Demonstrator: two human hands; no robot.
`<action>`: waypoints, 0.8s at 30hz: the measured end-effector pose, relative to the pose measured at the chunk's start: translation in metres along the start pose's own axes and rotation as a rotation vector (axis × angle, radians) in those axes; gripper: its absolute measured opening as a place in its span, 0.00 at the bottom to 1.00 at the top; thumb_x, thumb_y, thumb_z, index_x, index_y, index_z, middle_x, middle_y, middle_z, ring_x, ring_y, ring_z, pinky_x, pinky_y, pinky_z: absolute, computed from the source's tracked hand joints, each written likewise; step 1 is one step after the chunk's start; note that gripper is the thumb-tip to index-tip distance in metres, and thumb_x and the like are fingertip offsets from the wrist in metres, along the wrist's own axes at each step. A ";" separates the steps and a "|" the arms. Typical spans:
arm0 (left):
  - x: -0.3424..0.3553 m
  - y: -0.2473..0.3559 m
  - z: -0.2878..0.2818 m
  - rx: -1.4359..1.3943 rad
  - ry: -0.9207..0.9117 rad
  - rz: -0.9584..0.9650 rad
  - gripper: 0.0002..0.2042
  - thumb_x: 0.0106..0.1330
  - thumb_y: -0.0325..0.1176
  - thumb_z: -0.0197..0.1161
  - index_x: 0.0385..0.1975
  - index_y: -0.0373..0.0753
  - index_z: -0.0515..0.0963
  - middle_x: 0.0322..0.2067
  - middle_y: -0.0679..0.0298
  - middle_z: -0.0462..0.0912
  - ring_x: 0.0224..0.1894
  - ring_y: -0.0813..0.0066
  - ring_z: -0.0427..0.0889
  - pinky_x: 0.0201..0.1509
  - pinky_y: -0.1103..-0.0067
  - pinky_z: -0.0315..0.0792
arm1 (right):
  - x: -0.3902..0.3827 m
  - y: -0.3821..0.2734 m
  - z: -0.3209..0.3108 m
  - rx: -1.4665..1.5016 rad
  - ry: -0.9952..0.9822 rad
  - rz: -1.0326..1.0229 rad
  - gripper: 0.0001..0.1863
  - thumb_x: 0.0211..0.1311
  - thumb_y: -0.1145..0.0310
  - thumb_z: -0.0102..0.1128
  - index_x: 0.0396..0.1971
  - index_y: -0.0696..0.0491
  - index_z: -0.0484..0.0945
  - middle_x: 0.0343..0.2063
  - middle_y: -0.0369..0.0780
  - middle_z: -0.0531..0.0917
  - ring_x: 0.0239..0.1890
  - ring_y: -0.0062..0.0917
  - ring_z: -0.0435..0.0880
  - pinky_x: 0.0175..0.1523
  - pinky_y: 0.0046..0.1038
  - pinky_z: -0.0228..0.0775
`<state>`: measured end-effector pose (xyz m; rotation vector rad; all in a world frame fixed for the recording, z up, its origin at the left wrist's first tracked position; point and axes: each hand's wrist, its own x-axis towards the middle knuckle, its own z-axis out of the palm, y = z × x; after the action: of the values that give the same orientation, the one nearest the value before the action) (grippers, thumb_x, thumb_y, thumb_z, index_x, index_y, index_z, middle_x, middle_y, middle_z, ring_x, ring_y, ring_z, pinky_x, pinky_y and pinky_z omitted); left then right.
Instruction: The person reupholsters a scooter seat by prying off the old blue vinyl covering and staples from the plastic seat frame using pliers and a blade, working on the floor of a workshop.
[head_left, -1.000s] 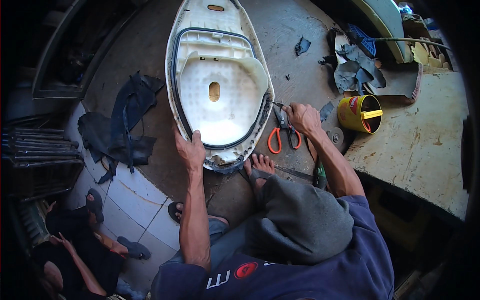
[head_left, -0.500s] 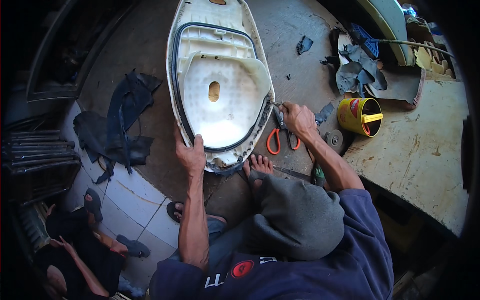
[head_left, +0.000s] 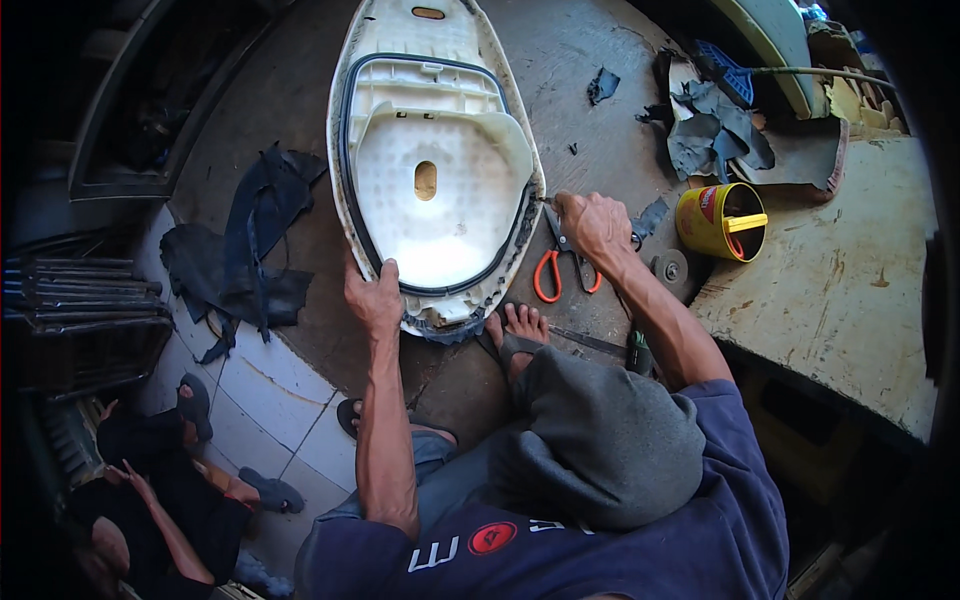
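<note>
A white plastic motorcycle seat base lies with its hollow side up, a black rubber seal around the hollow. Ragged dark material shows along its rim at the near end. My left hand grips the near left edge, thumb on top and fingers hidden below. At the right edge, my right hand is closed in a fist; a small dark tip pokes out toward the rim, but what it belongs to is hidden. Just below this hand, orange-handled scissors lie on the floor.
Torn black covering lies at left, more scraps at far right. A yellow tin and a grinding disc stand right, near a worn board. My sandalled foot is close below the seat. Another person sits lower left.
The seat base and my left hand sit slightly higher and further left in the picture; the view has shifted a little. My right hand stays closed at the right rim.
</note>
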<state>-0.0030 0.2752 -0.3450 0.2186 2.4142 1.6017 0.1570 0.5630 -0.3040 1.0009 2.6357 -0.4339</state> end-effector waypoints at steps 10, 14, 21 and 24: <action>-0.005 0.001 0.003 0.084 0.083 -0.008 0.30 0.56 0.26 0.65 0.62 0.28 0.70 0.50 0.50 0.83 0.49 0.62 0.84 0.56 0.71 0.75 | -0.001 -0.001 -0.023 0.006 -0.147 0.014 0.17 0.71 0.52 0.53 0.47 0.43 0.85 0.32 0.50 0.87 0.36 0.48 0.87 0.41 0.46 0.78; -0.005 0.007 0.007 0.129 0.128 -0.003 0.28 0.55 0.27 0.67 0.58 0.28 0.73 0.46 0.51 0.84 0.46 0.63 0.84 0.53 0.71 0.77 | -0.006 -0.004 -0.012 -0.061 -0.101 -0.004 0.14 0.67 0.60 0.53 0.43 0.47 0.85 0.27 0.54 0.85 0.33 0.49 0.88 0.37 0.47 0.77; -0.002 -0.001 0.006 0.015 0.071 -0.076 0.32 0.55 0.23 0.64 0.65 0.29 0.69 0.49 0.49 0.85 0.48 0.62 0.86 0.53 0.71 0.78 | 0.007 -0.023 0.026 -0.014 0.030 0.068 0.14 0.71 0.57 0.53 0.44 0.48 0.83 0.26 0.53 0.85 0.31 0.50 0.87 0.37 0.50 0.77; -0.003 -0.003 0.006 0.117 0.107 -0.005 0.31 0.54 0.23 0.65 0.63 0.29 0.71 0.48 0.49 0.85 0.46 0.62 0.87 0.52 0.71 0.79 | 0.011 -0.005 0.020 0.250 -0.134 0.167 0.20 0.71 0.50 0.55 0.51 0.47 0.85 0.31 0.53 0.86 0.37 0.51 0.87 0.44 0.45 0.78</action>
<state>0.0015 0.2786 -0.3496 0.1509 2.5902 1.5084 0.1489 0.5585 -0.3260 1.2103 2.3971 -0.7751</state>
